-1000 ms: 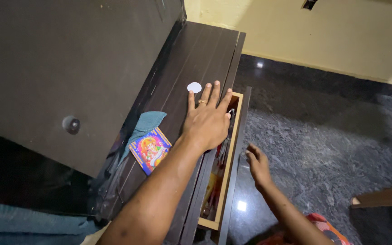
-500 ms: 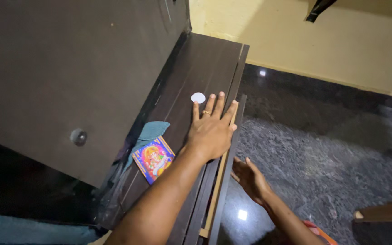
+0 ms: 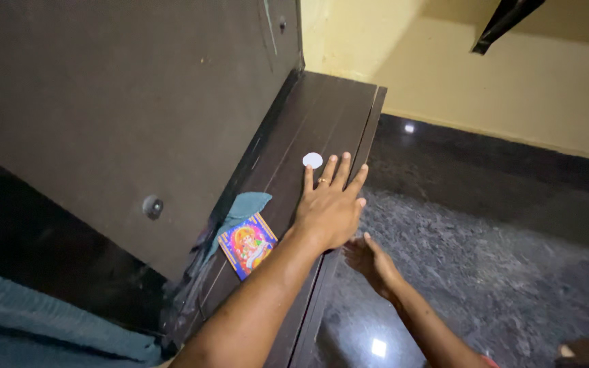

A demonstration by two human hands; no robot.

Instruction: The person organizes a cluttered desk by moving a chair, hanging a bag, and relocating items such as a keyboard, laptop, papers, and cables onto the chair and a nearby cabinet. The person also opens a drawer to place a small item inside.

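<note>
Left hand (image 3: 328,208) lies flat, fingers (image 3: 341,172) spread and holding nothing, palm pressed on the dark tabletop (image 3: 322,116) near its front edge. Right hand (image 3: 369,260) is open too, fingers extended, palm against the drawer front (image 3: 318,300) just below that edge; the drawer sits flush, closed. Judged stiff, fairly heavy and smooth, it is best gripped at its top lip. Beside the left hand: a white round sticker (image 3: 312,160), a colourful picture card (image 3: 247,244), a teal cloth (image 3: 243,206).
</note>
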